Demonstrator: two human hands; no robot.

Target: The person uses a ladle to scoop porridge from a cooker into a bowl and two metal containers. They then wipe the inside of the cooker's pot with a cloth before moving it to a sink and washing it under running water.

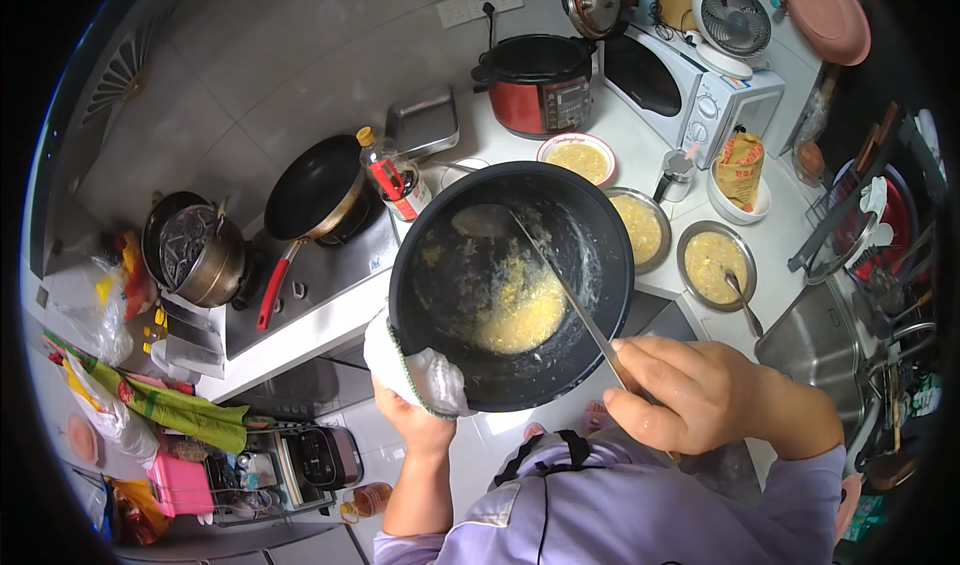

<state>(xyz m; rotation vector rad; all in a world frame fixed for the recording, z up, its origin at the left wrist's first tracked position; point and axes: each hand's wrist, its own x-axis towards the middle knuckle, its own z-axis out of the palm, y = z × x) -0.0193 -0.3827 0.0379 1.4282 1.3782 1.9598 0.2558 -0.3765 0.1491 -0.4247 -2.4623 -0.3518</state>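
My left hand [417, 407] grips the rim of a black inner cooking pot [420, 265] through a white cloth [427, 377]. The pot is tilted, its inside facing me. A yellowish, egg-flecked porridge or soup [525, 317] has pooled low in it, and smears coat the wall. In my right hand [675, 392] is the metal handle of a long ladle [487, 221], whose bowl rests against the pot's far inner wall. Beyond the pot stand a red-rimmed bowl [576, 160], a steel bowl [637, 227] and another steel bowl with a spoon [716, 265], all holding the same yellowish food.
A red electric pressure cooker [536, 88] stands lid-up beside a white microwave [694, 92]. On the left, a frying pan [319, 190] and a steel pot [202, 257] sit over the gas hob [330, 295]. A sauce bottle [384, 160] is near the black pot; a sink [814, 340] lies right.
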